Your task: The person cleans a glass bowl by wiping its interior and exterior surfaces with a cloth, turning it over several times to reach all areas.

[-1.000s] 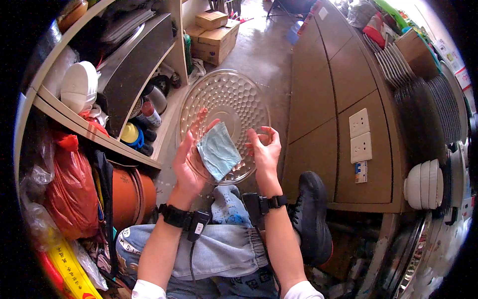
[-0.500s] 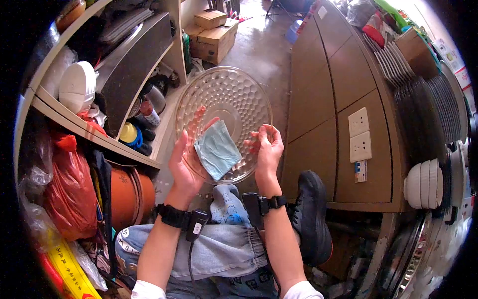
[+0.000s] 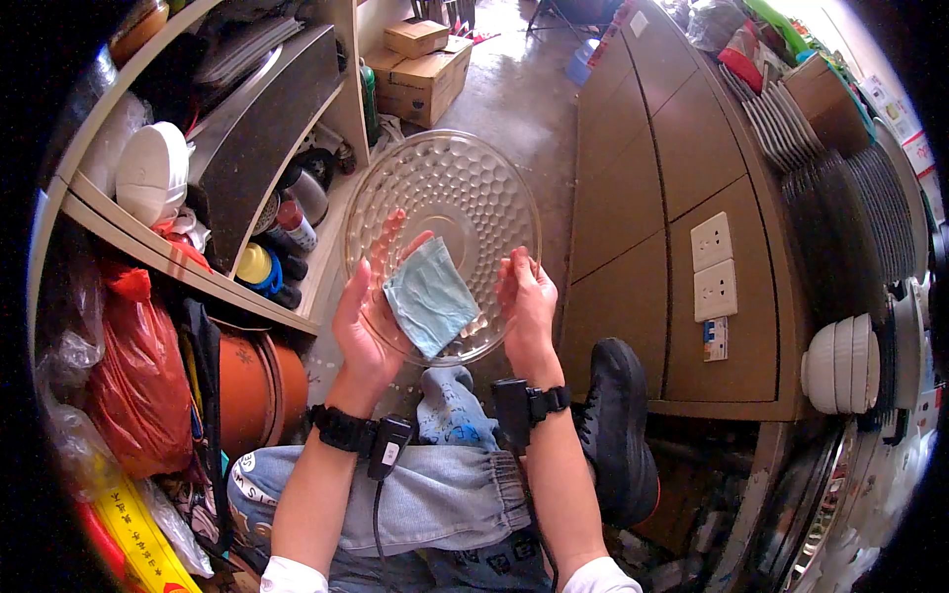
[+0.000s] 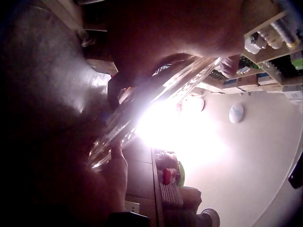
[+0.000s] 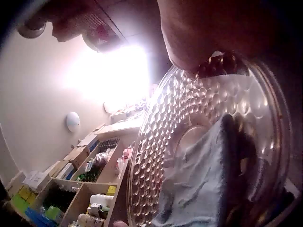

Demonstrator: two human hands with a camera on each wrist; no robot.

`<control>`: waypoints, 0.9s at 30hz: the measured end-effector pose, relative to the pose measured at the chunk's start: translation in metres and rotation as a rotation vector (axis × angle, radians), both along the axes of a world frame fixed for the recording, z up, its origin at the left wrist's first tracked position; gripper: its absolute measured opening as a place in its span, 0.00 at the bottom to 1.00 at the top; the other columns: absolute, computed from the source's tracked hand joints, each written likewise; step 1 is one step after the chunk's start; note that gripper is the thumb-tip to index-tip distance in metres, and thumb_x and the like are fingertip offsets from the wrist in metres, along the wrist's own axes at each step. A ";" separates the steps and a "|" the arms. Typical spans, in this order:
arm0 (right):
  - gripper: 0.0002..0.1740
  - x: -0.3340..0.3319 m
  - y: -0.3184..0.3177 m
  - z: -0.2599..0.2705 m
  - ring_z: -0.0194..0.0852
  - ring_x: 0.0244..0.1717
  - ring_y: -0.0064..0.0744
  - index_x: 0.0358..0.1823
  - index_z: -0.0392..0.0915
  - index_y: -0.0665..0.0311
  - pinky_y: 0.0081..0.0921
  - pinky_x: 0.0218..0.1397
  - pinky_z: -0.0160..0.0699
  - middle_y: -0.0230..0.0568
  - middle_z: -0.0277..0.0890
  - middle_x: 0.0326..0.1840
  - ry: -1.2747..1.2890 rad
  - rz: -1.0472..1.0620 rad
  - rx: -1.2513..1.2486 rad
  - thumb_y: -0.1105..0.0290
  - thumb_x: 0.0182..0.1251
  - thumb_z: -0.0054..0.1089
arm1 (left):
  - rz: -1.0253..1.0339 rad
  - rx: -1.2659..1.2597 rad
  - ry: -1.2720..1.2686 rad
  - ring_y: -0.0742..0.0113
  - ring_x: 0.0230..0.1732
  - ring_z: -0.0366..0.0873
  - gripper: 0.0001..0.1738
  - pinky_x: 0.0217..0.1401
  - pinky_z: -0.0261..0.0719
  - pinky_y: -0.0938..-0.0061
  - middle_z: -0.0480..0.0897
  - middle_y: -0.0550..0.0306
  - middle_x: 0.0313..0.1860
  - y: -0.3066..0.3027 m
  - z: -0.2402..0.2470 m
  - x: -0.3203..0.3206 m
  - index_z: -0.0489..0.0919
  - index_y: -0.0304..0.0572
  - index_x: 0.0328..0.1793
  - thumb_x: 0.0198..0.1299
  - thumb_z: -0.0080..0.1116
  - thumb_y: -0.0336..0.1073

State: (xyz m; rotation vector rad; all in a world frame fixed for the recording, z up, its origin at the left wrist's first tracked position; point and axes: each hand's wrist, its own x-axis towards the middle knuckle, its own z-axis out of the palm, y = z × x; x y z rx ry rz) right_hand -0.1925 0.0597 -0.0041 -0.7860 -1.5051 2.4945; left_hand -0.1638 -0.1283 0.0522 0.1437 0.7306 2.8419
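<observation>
A large round clear glass plate (image 3: 445,168) with a dimpled surface is held up above the lap, its far side raised. My left hand (image 3: 368,326) holds the left edge; the thumb stands at the rim and the fingers show through the glass from behind. My right hand (image 3: 531,306) grips the right rim between thumb and fingers. On the near part of the plate lies a folded light blue cloth (image 3: 432,296), also seen in the right wrist view as a draped cloth (image 5: 199,179). The left wrist view shows the plate (image 4: 156,104) nearly edge-on against bright light.
A shelf unit (image 3: 326,267) with bottles and a kettle stands close on the left, a red plastic bag (image 3: 143,376) below it. To the right is a brown cabinet (image 3: 633,287) with sockets, stacked plates and white bowls (image 3: 840,366). Cardboard boxes (image 3: 420,84) sit farther ahead.
The right hand has shifted its fingers along the right rim and closed on it. The plate has moved slightly left and up. The left hand and cloth have barely moved.
</observation>
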 end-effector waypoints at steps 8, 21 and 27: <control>0.17 -0.004 -0.003 -0.010 0.70 0.24 0.19 0.39 0.74 0.58 0.19 0.29 0.73 0.27 0.71 0.27 -0.022 -0.057 0.105 0.53 0.73 0.66 | 0.035 -0.070 0.005 0.51 0.78 0.65 0.43 0.79 0.63 0.57 0.61 0.36 0.80 0.002 0.000 0.000 0.54 0.44 0.85 0.72 0.48 0.59; 0.16 -0.001 -0.005 0.001 0.72 0.28 0.20 0.39 0.72 0.58 0.19 0.31 0.70 0.30 0.77 0.30 -0.011 -0.010 0.185 0.53 0.77 0.59 | 0.027 -0.072 0.000 0.50 0.78 0.65 0.44 0.80 0.63 0.57 0.61 0.37 0.81 0.001 0.003 0.001 0.54 0.46 0.85 0.71 0.47 0.62; 0.14 0.000 -0.006 0.008 0.80 0.33 0.23 0.42 0.77 0.60 0.22 0.35 0.76 0.40 0.87 0.43 0.064 0.050 0.144 0.56 0.78 0.57 | 0.036 -0.006 -0.017 0.46 0.78 0.63 0.46 0.82 0.58 0.56 0.61 0.36 0.81 -0.001 0.001 -0.001 0.56 0.45 0.85 0.70 0.47 0.65</control>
